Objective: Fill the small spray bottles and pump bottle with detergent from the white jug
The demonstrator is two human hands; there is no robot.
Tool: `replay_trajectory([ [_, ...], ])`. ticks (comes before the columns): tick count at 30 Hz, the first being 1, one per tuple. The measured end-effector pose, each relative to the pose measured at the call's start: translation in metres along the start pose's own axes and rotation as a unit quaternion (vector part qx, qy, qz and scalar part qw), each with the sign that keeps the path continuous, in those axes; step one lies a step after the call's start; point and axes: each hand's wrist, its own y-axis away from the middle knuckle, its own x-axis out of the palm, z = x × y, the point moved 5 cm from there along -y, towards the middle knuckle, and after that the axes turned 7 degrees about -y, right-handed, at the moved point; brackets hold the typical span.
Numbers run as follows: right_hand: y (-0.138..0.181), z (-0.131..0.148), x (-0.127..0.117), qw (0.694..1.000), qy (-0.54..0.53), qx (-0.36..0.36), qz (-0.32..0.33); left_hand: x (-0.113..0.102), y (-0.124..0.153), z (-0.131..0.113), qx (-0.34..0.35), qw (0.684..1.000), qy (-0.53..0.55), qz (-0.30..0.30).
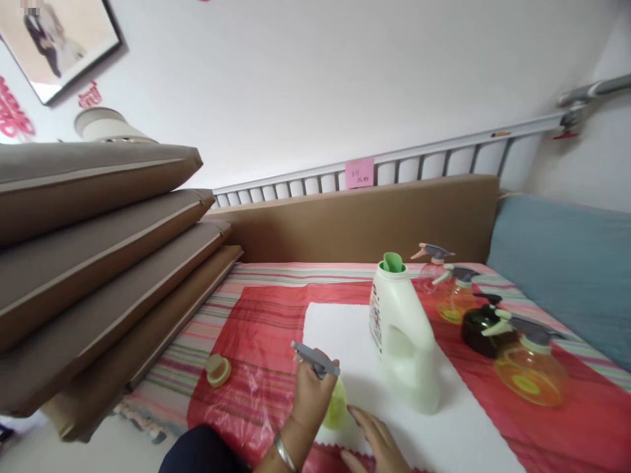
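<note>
My left hand (309, 394), with a silver bangle on its wrist, is closed around the neck of a small spray bottle. The grey spray head (315, 359) points to the left above my fingers. Below them shows the yellow-green body of the spray bottle (336, 407), on a white sheet (355, 335) with a scalloped edge. My right hand (377, 441) is at the bottle's right side, fingers apart; whether a fingertip touches it I cannot tell. Just beyond stands a large pale-green jug (409, 348) with a handle and a green spout in its uncapped neck.
At the right are several bottles: a pink sprayer (432, 274), two yellow sprayers (456, 303) (532, 371) and a dark pump bottle (486, 325). A round cap (217, 370) lies on the red plastic sheet (261, 328). Stacked cushions (113, 263) rise at the left.
</note>
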Motion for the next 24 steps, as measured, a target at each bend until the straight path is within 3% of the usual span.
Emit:
replay_trajectory([
  [4,-0.033,0.011,0.021,1.000,0.005,0.014,-0.025,0.001,0.003,-0.002,-0.015,0.999,0.026,0.022],
  [7,-0.049,0.026,0.031,1.000,-0.018,-0.007,-0.003,0.000,0.006,-0.001,-0.044,0.995,0.074,0.053],
  [10,-0.054,0.031,0.034,1.000,-0.016,0.000,-0.006,-0.007,0.006,0.006,-0.080,0.990,0.111,0.035],
  [14,-0.056,0.041,0.036,1.000,0.005,0.003,0.004,-0.020,0.005,0.014,-0.104,0.984,0.140,0.023],
  [18,-0.061,0.070,0.031,0.999,0.029,-0.007,0.039,-0.040,0.005,0.011,-0.109,0.982,0.154,0.025],
  [24,-0.057,0.113,0.015,0.992,0.086,-0.005,0.088,-0.065,0.008,-0.012,-0.108,0.973,0.179,0.093],
])
